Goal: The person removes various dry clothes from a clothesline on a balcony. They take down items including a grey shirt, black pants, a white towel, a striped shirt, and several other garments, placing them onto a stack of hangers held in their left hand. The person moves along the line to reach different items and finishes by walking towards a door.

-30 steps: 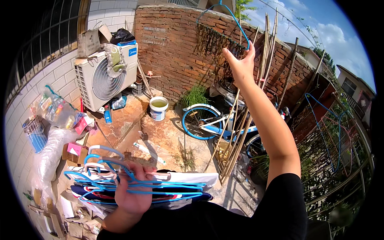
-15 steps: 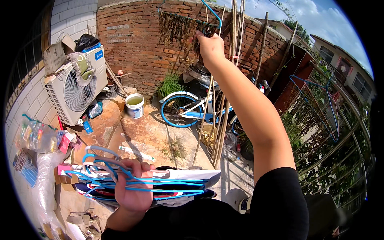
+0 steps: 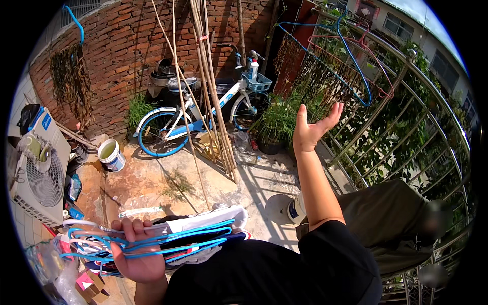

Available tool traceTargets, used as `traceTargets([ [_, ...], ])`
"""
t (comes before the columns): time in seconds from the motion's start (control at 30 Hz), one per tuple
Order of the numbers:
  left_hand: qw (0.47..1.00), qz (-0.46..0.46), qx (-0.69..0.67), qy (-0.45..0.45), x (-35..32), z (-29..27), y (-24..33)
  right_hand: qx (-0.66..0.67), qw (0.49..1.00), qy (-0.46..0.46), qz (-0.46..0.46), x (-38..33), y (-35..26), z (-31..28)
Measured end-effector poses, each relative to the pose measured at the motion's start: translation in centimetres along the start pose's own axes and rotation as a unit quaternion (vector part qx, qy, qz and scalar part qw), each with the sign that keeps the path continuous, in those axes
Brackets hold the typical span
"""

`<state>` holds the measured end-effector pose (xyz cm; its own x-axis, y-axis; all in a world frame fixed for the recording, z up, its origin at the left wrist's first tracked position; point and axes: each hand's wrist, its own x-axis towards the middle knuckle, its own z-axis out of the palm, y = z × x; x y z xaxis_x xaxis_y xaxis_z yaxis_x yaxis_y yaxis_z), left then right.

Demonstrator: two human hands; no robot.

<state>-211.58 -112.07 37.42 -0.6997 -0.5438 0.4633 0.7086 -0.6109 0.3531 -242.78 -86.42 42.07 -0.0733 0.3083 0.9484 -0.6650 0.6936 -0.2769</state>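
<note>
My left hand (image 3: 140, 256) is closed around a bundle of blue and white clothes hangers (image 3: 168, 243) low in front of my body. White and dark folded garments (image 3: 213, 218) hang from these hangers. Raised at the right, my right hand (image 3: 316, 129) is empty, its thumb and fingers apart. Just beyond it, a blue hanger (image 3: 351, 56) and a pink hanger (image 3: 384, 79) hang by the metal railing (image 3: 406, 71); the hand appears apart from both. Dried brown strands (image 3: 71, 76) hang below a blue hook (image 3: 76, 25) on the brick wall.
A blue and white bicycle (image 3: 178, 122) stands behind leaning bamboo poles (image 3: 213, 91). A bucket of greenish liquid (image 3: 112, 156) and an air-conditioner unit (image 3: 43, 173) are at the left. Potted grass (image 3: 277, 122) and a white bucket (image 3: 296, 209) stand near the railing, with dark olive cloth (image 3: 376, 218) beside it.
The view has turned right. My right hand has left the dried strands on the wall and moved over toward the railing, its fingers now spread. My left hand still holds the hangers.
</note>
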Motion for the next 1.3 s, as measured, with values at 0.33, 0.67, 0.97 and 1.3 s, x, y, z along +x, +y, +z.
traceTargets([
  [0.33,0.998,-0.030,0.051,0.022,0.7,4.6,-6.8,0.314,0.843,-0.166,0.403,6.0,14.7,-1.1],
  [0.67,0.998,-0.042,0.016,-0.045,0.7,6.8,-11.2,0.336,0.870,-0.265,0.245,5.0,19.8,-1.1],
  [0.97,0.999,-0.011,0.045,-0.019,1.8,8.4,-15.3,0.112,0.954,0.006,0.277,11.2,28.8,-3.9],
  [1.3,0.997,-0.018,0.020,-0.069,2.3,9.3,-18.4,0.189,0.868,-0.113,0.446,15.2,30.7,0.6],
])
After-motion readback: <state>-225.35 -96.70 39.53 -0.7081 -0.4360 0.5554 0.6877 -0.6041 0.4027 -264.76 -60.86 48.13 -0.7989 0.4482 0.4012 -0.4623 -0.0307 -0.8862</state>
